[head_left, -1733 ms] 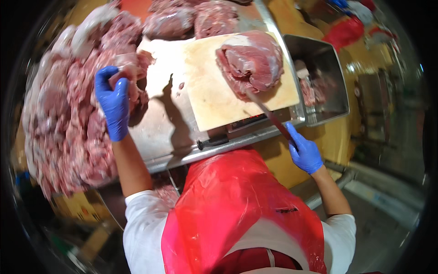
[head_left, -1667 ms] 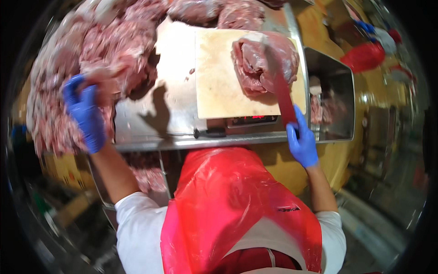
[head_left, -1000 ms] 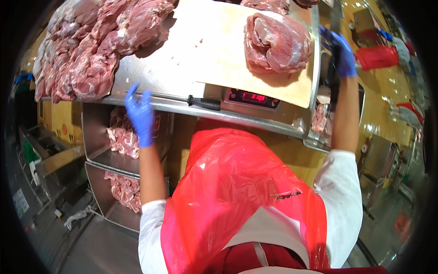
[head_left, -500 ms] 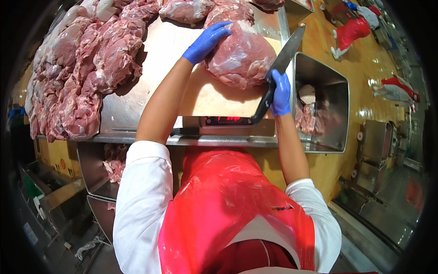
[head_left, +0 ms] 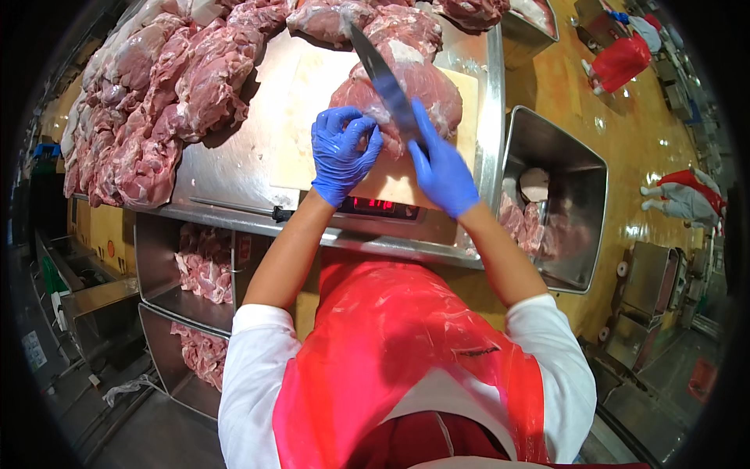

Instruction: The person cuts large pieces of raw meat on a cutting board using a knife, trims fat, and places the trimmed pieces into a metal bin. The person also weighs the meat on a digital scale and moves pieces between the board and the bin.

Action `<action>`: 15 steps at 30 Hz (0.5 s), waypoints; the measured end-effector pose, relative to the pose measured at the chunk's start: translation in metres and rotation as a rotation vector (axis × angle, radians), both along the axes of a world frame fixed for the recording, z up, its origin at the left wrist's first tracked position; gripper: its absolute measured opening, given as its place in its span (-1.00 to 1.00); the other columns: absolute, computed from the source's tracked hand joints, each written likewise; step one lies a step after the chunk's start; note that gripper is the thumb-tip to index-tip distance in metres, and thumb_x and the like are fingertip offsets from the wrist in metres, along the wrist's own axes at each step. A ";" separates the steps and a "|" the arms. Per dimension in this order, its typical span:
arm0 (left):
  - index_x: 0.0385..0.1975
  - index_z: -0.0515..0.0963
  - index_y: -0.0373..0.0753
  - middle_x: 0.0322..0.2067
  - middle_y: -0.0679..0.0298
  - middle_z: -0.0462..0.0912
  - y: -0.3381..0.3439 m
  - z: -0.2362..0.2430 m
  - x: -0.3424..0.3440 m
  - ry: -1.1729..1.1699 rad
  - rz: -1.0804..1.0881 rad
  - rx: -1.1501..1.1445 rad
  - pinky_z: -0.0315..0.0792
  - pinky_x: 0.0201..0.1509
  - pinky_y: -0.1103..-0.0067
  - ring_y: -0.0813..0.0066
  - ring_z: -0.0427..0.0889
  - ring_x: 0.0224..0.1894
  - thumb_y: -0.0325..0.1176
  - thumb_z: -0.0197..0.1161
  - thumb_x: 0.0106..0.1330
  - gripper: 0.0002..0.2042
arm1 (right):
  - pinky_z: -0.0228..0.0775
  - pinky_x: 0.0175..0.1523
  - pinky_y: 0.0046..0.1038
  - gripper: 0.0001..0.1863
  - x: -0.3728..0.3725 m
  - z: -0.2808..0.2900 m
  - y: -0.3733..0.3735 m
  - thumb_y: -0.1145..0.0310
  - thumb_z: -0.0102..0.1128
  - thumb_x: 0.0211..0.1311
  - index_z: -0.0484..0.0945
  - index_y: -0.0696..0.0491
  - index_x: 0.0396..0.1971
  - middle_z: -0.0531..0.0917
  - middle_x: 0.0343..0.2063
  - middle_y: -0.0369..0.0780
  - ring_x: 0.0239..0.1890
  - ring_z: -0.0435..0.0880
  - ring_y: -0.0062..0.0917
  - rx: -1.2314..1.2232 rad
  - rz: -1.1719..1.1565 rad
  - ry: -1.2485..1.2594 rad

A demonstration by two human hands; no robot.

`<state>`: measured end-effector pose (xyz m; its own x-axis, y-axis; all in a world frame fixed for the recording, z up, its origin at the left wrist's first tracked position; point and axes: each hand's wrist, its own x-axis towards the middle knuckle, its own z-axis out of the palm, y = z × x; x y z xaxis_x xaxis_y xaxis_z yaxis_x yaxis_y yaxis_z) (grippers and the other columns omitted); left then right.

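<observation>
A large piece of raw red meat (head_left: 428, 87) lies on a pale cutting board (head_left: 312, 117) on the steel table. My left hand (head_left: 340, 152), in a blue glove, grips the meat's near edge. My right hand (head_left: 440, 168), also gloved in blue, is shut on a knife (head_left: 383, 74); its long blade slants up and to the left across the meat. I wear a red plastic apron over white sleeves.
Many raw meat pieces (head_left: 148, 102) are heaped on the left and far side of the steel table (head_left: 226, 168). A steel bin (head_left: 558, 203) with meat scraps stands at the right. Trays of meat (head_left: 199, 262) sit below the table. A sharpening steel (head_left: 234, 209) lies near the table's front edge.
My left hand has come down from the top of the meat to its near edge. The knife has swung from beside the meat on the right to lie across it.
</observation>
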<state>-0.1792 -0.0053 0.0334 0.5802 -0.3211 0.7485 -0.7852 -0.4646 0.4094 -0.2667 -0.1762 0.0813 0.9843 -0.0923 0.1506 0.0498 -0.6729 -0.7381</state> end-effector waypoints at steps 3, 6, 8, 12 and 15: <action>-0.38 0.57 -0.07 -0.28 0.28 0.54 -0.001 -0.009 0.010 -0.052 0.013 -0.012 0.36 -0.12 0.34 0.22 0.51 -0.19 -0.40 0.42 -0.02 -0.79 | 0.42 -0.07 0.00 -0.25 -0.071 -0.015 -0.023 0.38 0.01 0.36 -0.06 -0.27 0.48 0.60 -0.10 0.14 -0.13 0.56 0.14 -0.105 0.080 0.284; -0.37 0.60 -0.12 -0.28 0.22 0.56 0.004 -0.014 0.013 -0.054 0.053 -0.039 0.39 -0.10 0.35 0.22 0.52 -0.19 -0.45 0.43 -0.04 -0.79 | 0.44 -0.12 0.00 -0.23 -0.127 -0.006 -0.059 0.36 0.05 0.35 -0.06 -0.32 0.48 0.62 -0.14 0.11 -0.20 0.60 0.10 -0.200 0.174 0.488; -0.35 0.62 -0.17 -0.29 0.19 0.56 0.008 -0.010 0.018 -0.019 0.107 -0.068 0.42 -0.09 0.36 0.21 0.53 -0.20 -0.49 0.42 0.00 -0.80 | 0.46 -0.15 -0.03 -0.23 -0.143 0.007 -0.083 0.38 0.08 0.33 -0.02 -0.31 0.47 0.64 -0.17 0.08 -0.23 0.63 0.05 -0.226 0.225 0.505; -0.21 0.62 -0.20 -0.28 0.15 0.52 0.018 0.007 0.003 0.338 0.262 -0.128 0.49 -0.27 0.50 0.30 0.55 -0.23 -0.42 0.46 0.10 -0.74 | 0.51 -0.18 -0.14 -0.22 -0.162 0.038 -0.107 0.45 0.12 0.29 0.05 -0.29 0.46 0.67 -0.19 0.01 -0.26 0.66 -0.04 -0.300 0.167 0.394; -0.03 0.47 -0.20 -0.16 0.05 0.45 -0.025 0.024 -0.046 0.305 0.101 0.130 0.52 -0.21 0.44 0.11 0.57 -0.19 -0.39 0.39 0.13 -0.61 | 0.47 -0.25 -0.43 -0.28 -0.147 0.016 -0.091 0.49 0.08 0.36 0.08 -0.16 0.47 0.67 -0.40 -0.13 -0.46 0.61 -0.46 0.128 -0.070 0.098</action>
<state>-0.2254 -0.0299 0.0579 0.8046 -0.3320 0.4923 -0.5833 -0.5969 0.5508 -0.4141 -0.2672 0.0972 0.9841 -0.1738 0.0369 -0.0704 -0.5723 -0.8170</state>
